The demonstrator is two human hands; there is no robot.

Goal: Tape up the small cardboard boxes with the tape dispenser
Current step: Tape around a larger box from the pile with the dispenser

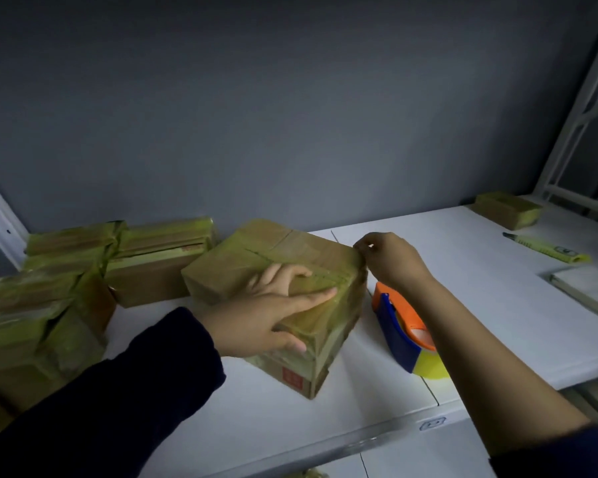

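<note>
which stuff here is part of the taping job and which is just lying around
Job: middle box; left hand; right hand; tape dispenser; taped boxes at left; far-right box.
Lying about: yellow pen-like tool; flat white thing.

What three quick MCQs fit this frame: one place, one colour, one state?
1. Where is the tape dispenser?
A. In the right hand
B. On the white table, right of the cardboard box
C. On top of the box pile
2. What colours is its body?
A. Orange and blue
B. Red and black
C. All white
3. What is the left hand doing?
A. Gripping the dispenser
B. Hanging off the table edge
C. Pressing flat on the box top

Answers:
1 B: it lies on the table beside the box, in no hand.
2 A: it has an orange top over a blue side.
3 C: straight fingers lie on the taped top.
</note>
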